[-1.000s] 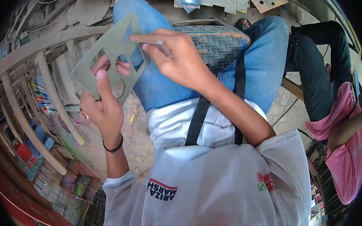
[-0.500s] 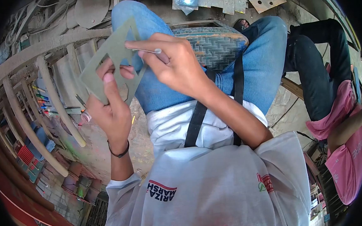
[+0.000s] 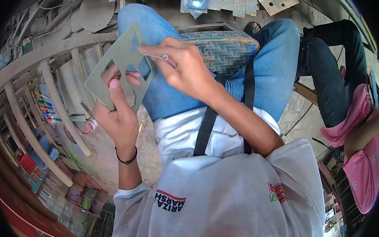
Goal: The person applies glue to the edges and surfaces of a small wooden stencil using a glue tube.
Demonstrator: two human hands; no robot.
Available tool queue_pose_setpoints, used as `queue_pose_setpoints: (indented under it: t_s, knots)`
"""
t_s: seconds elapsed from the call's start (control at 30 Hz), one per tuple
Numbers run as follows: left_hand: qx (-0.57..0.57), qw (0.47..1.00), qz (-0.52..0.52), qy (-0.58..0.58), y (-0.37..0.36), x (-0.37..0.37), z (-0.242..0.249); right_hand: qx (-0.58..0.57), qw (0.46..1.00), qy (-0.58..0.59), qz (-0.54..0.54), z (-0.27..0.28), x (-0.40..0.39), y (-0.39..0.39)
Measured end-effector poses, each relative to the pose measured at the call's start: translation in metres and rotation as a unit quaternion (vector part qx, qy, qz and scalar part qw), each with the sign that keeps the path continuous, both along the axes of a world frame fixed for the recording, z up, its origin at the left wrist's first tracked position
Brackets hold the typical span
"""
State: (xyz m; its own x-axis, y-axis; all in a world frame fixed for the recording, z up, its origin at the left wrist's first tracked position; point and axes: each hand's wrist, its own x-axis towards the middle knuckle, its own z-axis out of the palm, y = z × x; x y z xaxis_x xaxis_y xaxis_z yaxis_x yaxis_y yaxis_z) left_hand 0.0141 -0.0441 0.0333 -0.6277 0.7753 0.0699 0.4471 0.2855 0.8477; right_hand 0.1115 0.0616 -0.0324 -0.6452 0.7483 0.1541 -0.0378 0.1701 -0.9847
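Observation:
My left hand (image 3: 117, 110) grips a flat grey-green panel with cut-out openings (image 3: 118, 53) by its lower edge. The thumb lies on the near face, and fingertips show through the openings. In my right hand (image 3: 188, 68) is a small light-grey rolled sheet (image 3: 164, 57), pinched between thumb and fingers. Its thin edge lies against the panel's right side, beside a cut-out. I cannot make out the sheet's material. The panel is tilted above my left knee, in front of the blue jeans (image 3: 142, 28).
A curved wooden frame with slats (image 3: 51, 88) stands at left. Between my legs is a woven-pattern seat (image 3: 224, 51). A person in a pink shirt (image 3: 366, 168) sits at right. A board with holes (image 3: 278, 0) and a plastic bag (image 3: 195, 1) lie ahead.
The panel and both hands have shifted slightly down and right. My right hand's fingertips with the rolled sheet have moved a little right along the panel. Both grips stay the same.

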Motion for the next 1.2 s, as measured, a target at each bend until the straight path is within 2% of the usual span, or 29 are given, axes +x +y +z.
queue_pose_setpoints:
  t_s: [0.07, 0.13, 0.23, 0.27, 0.33, 0.4, 0.43, 0.5, 0.6, 0.67, 0.77, 0.83, 0.9, 0.93, 0.97, 1.0, 1.03, 1.1, 1.13, 1.17, 1.2]
  knots:
    - [0.021, 1.0, 0.007, -0.011, 0.003, -0.002, 0.001, 0.001, 1.0, 0.002, -0.001, -0.008, 0.0, -0.001]
    - [0.032, 0.999, 0.016, -0.032, 0.004, 0.0, 0.001, 0.016, 0.999, -0.038, 0.002, 0.024, 0.004, -0.005]
    - [0.012, 0.999, 0.036, -0.025, 0.003, 0.001, 0.005, 0.063, 0.996, -0.068, 0.003, -0.012, 0.003, -0.006]
    - [0.006, 0.997, 0.055, -0.05, 0.002, -0.001, 0.005, 0.033, 0.997, -0.063, 0.012, -0.019, 0.005, -0.006]
    - [-0.004, 0.994, 0.075, -0.078, 0.003, -0.002, 0.005, 0.057, 0.998, -0.028, -0.012, 0.003, 0.001, -0.008]
    - [-0.037, 0.996, 0.069, 0.037, 0.004, 0.001, 0.008, 0.1, 0.994, 0.014, -0.036, 0.006, -0.005, -0.016]
    - [-0.034, 0.996, 0.069, 0.039, 0.004, 0.0, 0.006, 0.103, 0.994, 0.016, -0.037, -0.004, -0.004, -0.013]
    - [-0.016, 0.996, 0.082, -0.009, 0.0, -0.006, 0.001, 0.075, 0.996, -0.053, -0.006, -0.01, -0.003, -0.005]
    - [-0.016, 0.996, 0.085, 0.018, -0.002, -0.006, 0.001, 0.064, 0.998, 0.01, -0.021, 0.015, -0.003, -0.016]
    - [-0.035, 0.995, 0.09, 0.006, -0.009, -0.01, -0.002, 0.044, 0.999, -0.018, -0.006, -0.013, -0.004, -0.016]
    - [-0.029, 0.995, 0.089, -0.019, 0.0, -0.01, 0.005, 0.044, 0.998, -0.044, -0.006, -0.01, -0.004, -0.008]
    - [-0.027, 0.995, 0.088, -0.048, -0.002, -0.004, 0.005, 0.006, 1.0, 0.021, -0.016, 0.015, -0.004, -0.016]
    - [-0.006, 0.996, 0.07, -0.05, 0.0, -0.011, 0.003, 0.001, 1.0, 0.015, -0.004, -0.006, -0.004, -0.012]
    - [-0.002, 0.996, 0.072, -0.046, -0.002, -0.016, 0.007, 0.011, 0.999, -0.031, 0.017, -0.017, 0.002, -0.003]
    - [-0.009, 0.99, 0.105, -0.099, -0.002, -0.022, 0.01, 0.024, 0.996, -0.077, 0.038, -0.027, 0.009, 0.006]
    - [-0.014, 0.978, 0.138, -0.154, -0.002, -0.028, 0.012, -0.036, 0.993, -0.1, 0.047, -0.017, 0.017, 0.013]
    - [-0.014, 0.977, 0.145, -0.157, -0.005, -0.036, 0.016, -0.036, 0.993, -0.103, 0.055, -0.009, 0.021, 0.02]
    - [-0.018, 0.943, 0.055, -0.326, -0.007, -0.055, 0.023, -0.064, 0.996, -0.054, -0.018, 0.001, 0.025, 0.033]
    - [-0.038, 0.933, 0.02, -0.356, -0.006, -0.06, 0.022, -0.102, 0.994, -0.025, -0.014, 0.001, 0.024, 0.039]
    - [-0.035, 0.933, 0.026, -0.357, -0.005, -0.064, 0.025, -0.101, 0.994, -0.026, -0.007, 0.003, 0.023, 0.04]
    - [-0.073, 0.918, -0.032, -0.389, -0.002, -0.067, 0.028, -0.159, 0.987, -0.005, 0.012, 0.006, 0.022, 0.041]
